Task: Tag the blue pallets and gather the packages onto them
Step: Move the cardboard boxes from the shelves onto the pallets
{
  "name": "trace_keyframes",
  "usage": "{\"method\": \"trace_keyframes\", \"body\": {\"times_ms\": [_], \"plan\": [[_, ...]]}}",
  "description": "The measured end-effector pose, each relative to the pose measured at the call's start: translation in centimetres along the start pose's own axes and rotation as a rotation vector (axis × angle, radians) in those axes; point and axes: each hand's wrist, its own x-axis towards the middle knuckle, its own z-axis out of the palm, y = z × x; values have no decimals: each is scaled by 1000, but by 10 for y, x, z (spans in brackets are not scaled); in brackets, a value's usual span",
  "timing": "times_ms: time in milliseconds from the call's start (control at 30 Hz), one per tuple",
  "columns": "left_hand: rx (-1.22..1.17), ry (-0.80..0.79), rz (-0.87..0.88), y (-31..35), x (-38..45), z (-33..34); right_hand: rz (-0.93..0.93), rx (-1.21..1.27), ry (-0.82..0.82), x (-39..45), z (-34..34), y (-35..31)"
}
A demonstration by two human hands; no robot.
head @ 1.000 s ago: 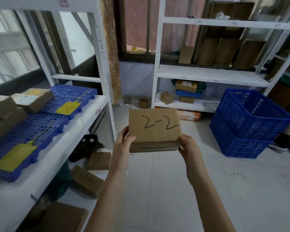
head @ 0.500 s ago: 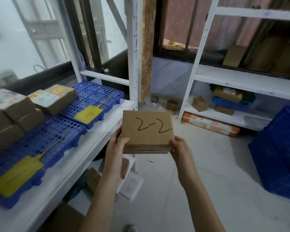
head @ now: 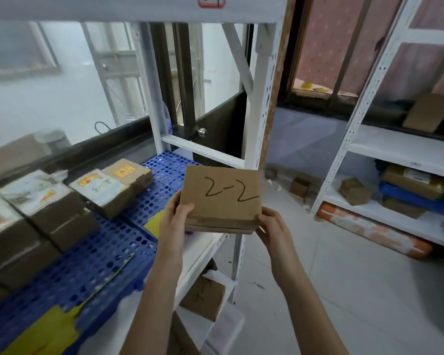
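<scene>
Both hands, left (head: 176, 218) and right (head: 271, 224), curled tight on cardboard package (head: 222, 198) marked 2-2, held level over shelf edge (head: 203, 245); probably reading label to match blue pallet (head: 164, 172); tagged yellow (head: 153, 222).

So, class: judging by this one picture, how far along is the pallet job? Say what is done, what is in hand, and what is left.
Done: both blue pallets carry yellow tags, and several packages already sit on them. In hand: the left hand and right hand hold a box marked 2-2 over the shelf edge. Left: setting it down, plus boxes on the far shelf and below.
</scene>
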Motion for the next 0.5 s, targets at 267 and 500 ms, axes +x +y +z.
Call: {"method": "trace_keyframes", "body": {"times_ms": [267, 500], "plan": [[-16, 230, 37, 4, 65, -13, 28, 11, -201, 85, 43, -8], [-64, 496, 133, 21, 101, -17, 122, 13, -406, 174, 94, -15]]}}
